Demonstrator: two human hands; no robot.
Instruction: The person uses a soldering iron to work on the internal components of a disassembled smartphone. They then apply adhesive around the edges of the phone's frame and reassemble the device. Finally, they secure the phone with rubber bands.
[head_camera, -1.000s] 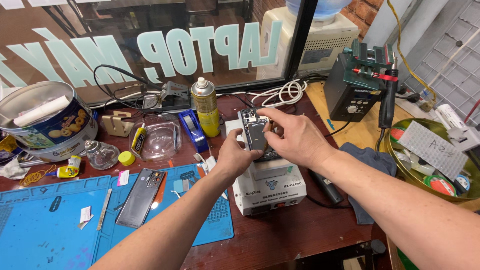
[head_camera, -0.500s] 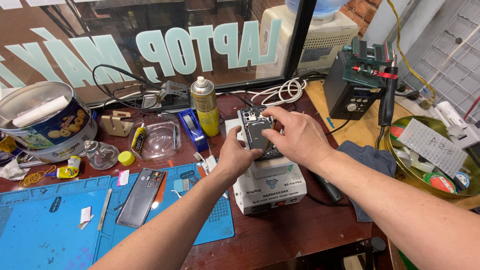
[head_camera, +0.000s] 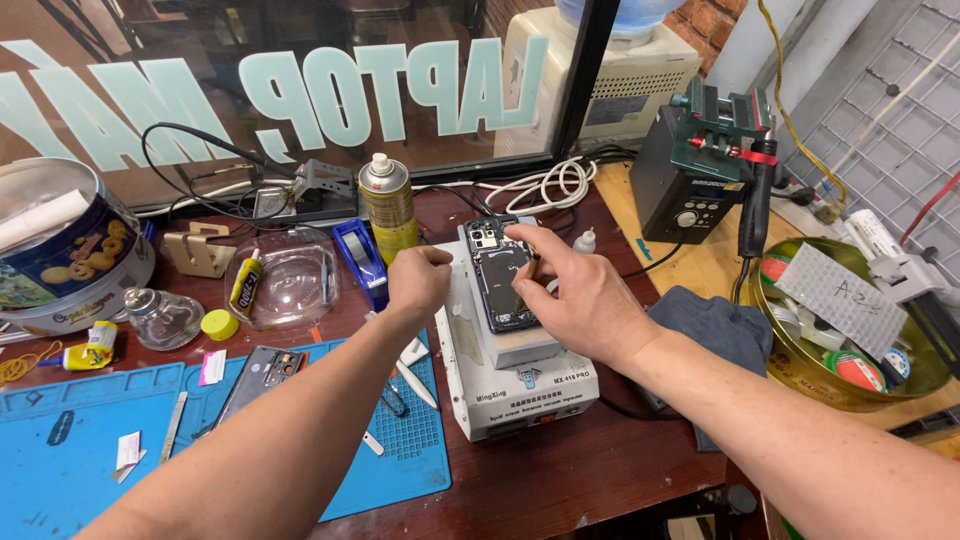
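We work at a dark wooden desk (head_camera: 600, 480) set against a glass window with large pale lettering. The blue work mat (head_camera: 90, 450) covers its front left corner, and the round biscuit tin (head_camera: 60, 250) stands at the left edge. A black soldering station (head_camera: 690, 180) sits toward the back right, with a brass-coloured bowl (head_camera: 850, 390) of tape rolls along the right edge. Near the desk's middle stands the white heating plate (head_camera: 515, 385), and the opened phone (head_camera: 500, 275), its back off and its insides showing, lies flat on top of it. Behind it, toward the back edge, stands a yellow spray can (head_camera: 388, 205). Our left hand (head_camera: 420, 280) is curled into a loose fist just left of the phone, touching the plate's edge; we cannot tell whether it holds anything. Our right hand (head_camera: 575, 295) has its fingers pinched together on a thin tool (head_camera: 531, 268), whose tip rests on the phone's right side. A second phone back (head_camera: 260, 375) lies on the mat.
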